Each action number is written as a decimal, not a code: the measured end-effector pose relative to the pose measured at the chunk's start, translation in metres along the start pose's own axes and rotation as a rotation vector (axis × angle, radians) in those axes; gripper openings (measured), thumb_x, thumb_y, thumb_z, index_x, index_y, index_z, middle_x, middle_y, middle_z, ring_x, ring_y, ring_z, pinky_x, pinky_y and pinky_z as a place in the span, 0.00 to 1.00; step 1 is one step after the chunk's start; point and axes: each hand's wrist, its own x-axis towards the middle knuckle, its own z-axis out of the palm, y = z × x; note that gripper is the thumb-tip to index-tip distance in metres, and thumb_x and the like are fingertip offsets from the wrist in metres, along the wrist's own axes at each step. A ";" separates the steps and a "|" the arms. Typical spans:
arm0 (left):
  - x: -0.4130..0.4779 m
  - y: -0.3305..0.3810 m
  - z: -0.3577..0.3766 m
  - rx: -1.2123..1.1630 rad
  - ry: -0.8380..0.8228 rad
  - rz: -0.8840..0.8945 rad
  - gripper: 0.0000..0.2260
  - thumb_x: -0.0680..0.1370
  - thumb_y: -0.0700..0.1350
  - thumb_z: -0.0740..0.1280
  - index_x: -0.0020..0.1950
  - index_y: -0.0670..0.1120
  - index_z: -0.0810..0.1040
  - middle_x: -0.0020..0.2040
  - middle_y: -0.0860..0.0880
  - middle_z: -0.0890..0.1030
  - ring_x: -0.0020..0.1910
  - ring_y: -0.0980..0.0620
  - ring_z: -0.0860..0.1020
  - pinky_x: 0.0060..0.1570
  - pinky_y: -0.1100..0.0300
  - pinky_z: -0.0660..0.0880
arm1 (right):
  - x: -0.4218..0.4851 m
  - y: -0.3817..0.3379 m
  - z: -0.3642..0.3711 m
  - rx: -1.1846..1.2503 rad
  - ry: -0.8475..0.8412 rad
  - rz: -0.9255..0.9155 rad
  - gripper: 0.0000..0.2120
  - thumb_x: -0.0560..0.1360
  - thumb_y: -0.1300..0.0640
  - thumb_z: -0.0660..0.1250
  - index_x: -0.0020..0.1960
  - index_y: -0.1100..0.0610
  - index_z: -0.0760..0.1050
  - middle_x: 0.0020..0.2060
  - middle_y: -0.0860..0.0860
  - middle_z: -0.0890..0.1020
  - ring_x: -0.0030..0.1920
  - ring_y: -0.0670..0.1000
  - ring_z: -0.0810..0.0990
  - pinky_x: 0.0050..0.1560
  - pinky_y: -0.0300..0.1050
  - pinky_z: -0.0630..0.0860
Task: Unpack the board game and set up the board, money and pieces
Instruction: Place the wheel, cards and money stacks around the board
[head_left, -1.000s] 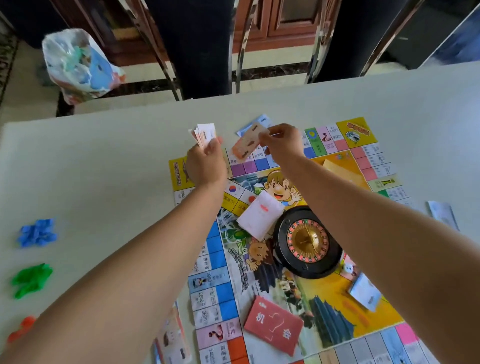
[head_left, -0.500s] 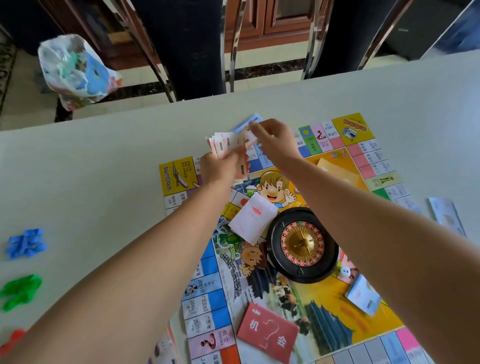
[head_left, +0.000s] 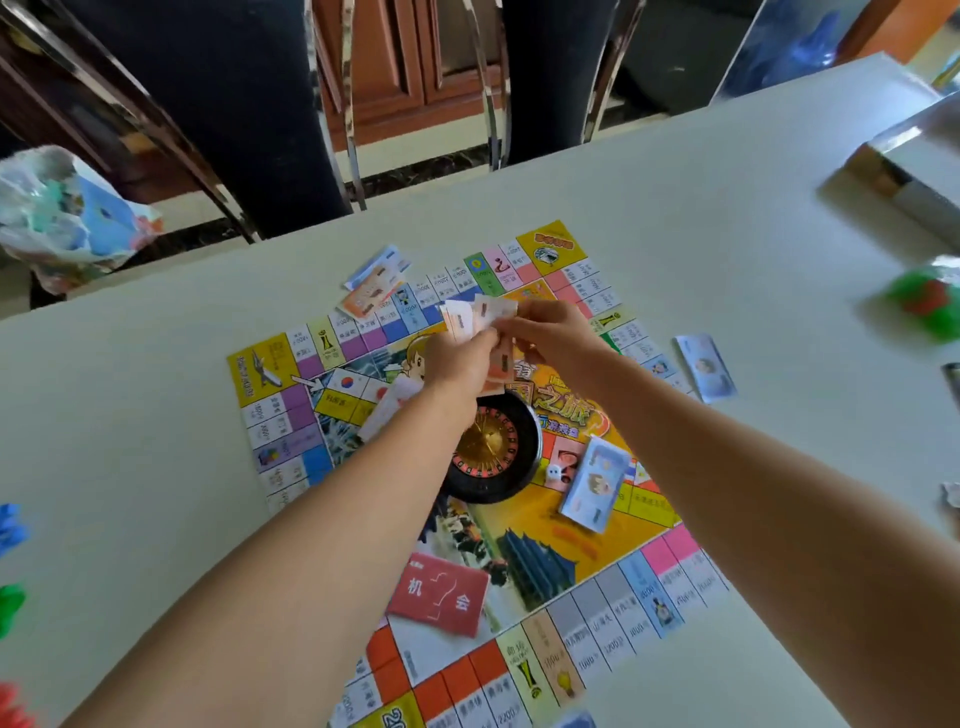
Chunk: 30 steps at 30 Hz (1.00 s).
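Fingers (head_left: 525, 325) of the right hand (head_left: 553, 338) and the left hand (head_left: 457, 364) are curled round one fan of play money (head_left: 478, 317), pinching it from both sides. Both forearms extend forward over the table (head_left: 156, 415) and the board (head_left: 613, 618), the left crossing the roulette wheel (head_left: 493, 457). Loose notes (head_left: 376, 283) lie at the board's far edge.

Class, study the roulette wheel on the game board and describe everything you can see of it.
The roulette wheel is round, with a glossy black rim that looks plastic, a ring of red and dark pockets and a gold centre. It lies flat near the middle of the game board. The left forearm hides its upper left part. A white die lies just to its right.
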 end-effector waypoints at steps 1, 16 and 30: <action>-0.002 -0.001 0.005 -0.012 -0.014 -0.004 0.08 0.76 0.43 0.68 0.53 0.41 0.79 0.45 0.41 0.83 0.36 0.45 0.82 0.29 0.58 0.79 | -0.002 0.001 -0.009 -0.011 0.025 0.009 0.05 0.74 0.61 0.70 0.40 0.59 0.77 0.30 0.53 0.74 0.29 0.47 0.69 0.30 0.40 0.66; -0.035 -0.038 0.133 -0.018 -0.319 -0.150 0.08 0.76 0.32 0.60 0.43 0.36 0.79 0.31 0.43 0.79 0.23 0.51 0.78 0.24 0.60 0.78 | -0.027 0.088 -0.168 -0.286 0.628 0.189 0.14 0.76 0.57 0.65 0.32 0.51 0.68 0.31 0.50 0.74 0.37 0.57 0.78 0.37 0.45 0.77; -0.057 -0.045 0.136 0.180 -0.251 -0.071 0.14 0.74 0.45 0.73 0.57 0.43 0.78 0.49 0.43 0.83 0.48 0.44 0.82 0.45 0.50 0.80 | -0.079 0.061 -0.146 -0.177 0.225 -0.051 0.11 0.78 0.50 0.66 0.47 0.59 0.78 0.33 0.46 0.76 0.30 0.43 0.70 0.31 0.36 0.66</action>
